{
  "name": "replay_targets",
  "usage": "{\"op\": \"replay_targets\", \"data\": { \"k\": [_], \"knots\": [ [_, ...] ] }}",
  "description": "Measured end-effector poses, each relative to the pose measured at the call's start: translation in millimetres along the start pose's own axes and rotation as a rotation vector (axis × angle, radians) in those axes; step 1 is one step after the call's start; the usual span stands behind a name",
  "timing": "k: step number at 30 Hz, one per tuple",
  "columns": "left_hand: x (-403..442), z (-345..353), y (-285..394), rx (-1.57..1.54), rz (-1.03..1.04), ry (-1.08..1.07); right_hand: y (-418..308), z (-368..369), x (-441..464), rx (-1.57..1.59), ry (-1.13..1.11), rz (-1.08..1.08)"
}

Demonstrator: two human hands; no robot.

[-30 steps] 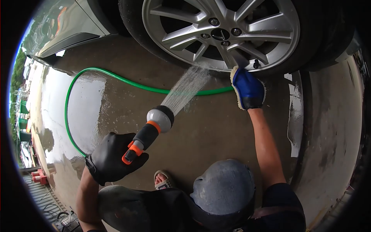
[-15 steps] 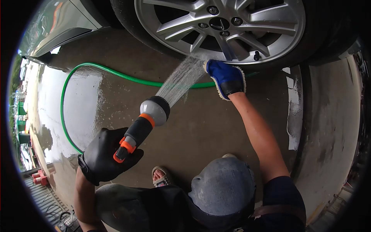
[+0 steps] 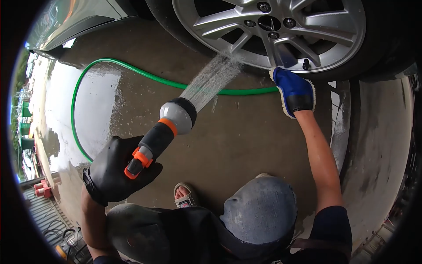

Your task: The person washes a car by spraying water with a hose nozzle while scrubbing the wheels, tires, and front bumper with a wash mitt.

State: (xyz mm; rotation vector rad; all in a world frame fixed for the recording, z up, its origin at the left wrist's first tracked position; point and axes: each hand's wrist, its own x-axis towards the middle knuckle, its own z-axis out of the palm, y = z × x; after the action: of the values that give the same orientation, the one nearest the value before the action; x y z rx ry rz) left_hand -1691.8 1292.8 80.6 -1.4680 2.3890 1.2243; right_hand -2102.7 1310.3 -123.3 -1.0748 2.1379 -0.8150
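Observation:
My left hand [image 3: 119,165], in a black glove, is closed around the grip of a grey, black and orange hose spray nozzle [image 3: 159,137]. A fan of water [image 3: 212,77] leaves its head and strikes the lower left of a silver car wheel [image 3: 246,44]. On my right hand [image 3: 302,104] is a blue wash mitt [image 3: 292,86] with a pale fleecy edge. Its tip is at the lower rim of the wheel, left of the black valve stem [image 3: 306,64]. The mitt hides the fingers of that hand.
A green hose [image 3: 151,78] curves over the wet floor [image 3: 211,145] beneath the wheel. The car body [image 3: 85,26] is at upper left. My knees [image 3: 259,211] and a sandalled foot [image 3: 183,195] are below. A red object [image 3: 42,188] lies far left.
My right hand has slid the mitt rightward along the rim, away from the water. The nozzle stays nearly in place, still spraying. The wheel sits farther right and higher in view.

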Motion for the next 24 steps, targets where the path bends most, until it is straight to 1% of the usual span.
{"op": "replay_targets", "data": {
  "k": [1,2,3,4,5,7,9,11,12,13,14,16,18,20,21,23,24],
  "knots": [
    [1,-1,4,0.002,-0.064,-0.043,20,19,13,-0.067,0.021,-0.208],
    [2,-2,6,0.002,-0.132,-0.079,25,36,20,-0.301,0.028,-0.436],
    [1,-2,5,0.008,-0.133,-0.075,31,53,27,-0.528,0.088,-0.666],
    [-1,1,1,0.016,-0.112,-0.07,22,75,32,-0.426,0.046,-0.63],
    [-2,2,-2,0.023,-0.092,-0.066,14,97,37,-0.396,0.102,-0.729],
    [-6,1,-4,0.009,-0.127,-0.061,-44,127,29,0.255,-0.142,-0.278],
    [-7,-2,-3,0.0,-0.156,-0.051,-68,165,44,-0.011,0.144,-0.72],
    [-9,-3,-3,-0.096,-0.171,-0.017,-95,182,59,-0.017,0.13,-0.752],
    [-11,-2,-4,-0.098,-0.171,-0.021,-102,182,60,-0.033,0.111,-0.782],
    [-13,-2,-6,-0.095,-0.178,-0.018,-106,175,55,0.101,-0.013,-0.624],
    [-13,-3,-6,-0.09,-0.18,-0.011,-100,168,53,0.094,-0.006,-0.624],
    [-12,-5,-4,-0.08,-0.167,-0.016,-76,148,48,0.127,-0.16,-0.47],
    [-13,-7,-6,-0.075,-0.17,-0.013,-32,114,38,-0.203,-0.065,-0.487],
    [-13,-7,-11,-0.011,-0.155,-0.041,8,67,27,-0.539,0.054,-0.587],
    [-13,-6,-13,-0.019,-0.156,-0.041,20,40,16,-0.338,0.026,-0.411],
    [-11,-5,-17,-0.037,-0.138,0.045,31,-13,-4,-0.32,0.076,-0.334],
    [-9,-5,-19,-0.044,-0.123,0.037,40,-37,-11,-0.507,0.155,-0.43]
  ]
}}
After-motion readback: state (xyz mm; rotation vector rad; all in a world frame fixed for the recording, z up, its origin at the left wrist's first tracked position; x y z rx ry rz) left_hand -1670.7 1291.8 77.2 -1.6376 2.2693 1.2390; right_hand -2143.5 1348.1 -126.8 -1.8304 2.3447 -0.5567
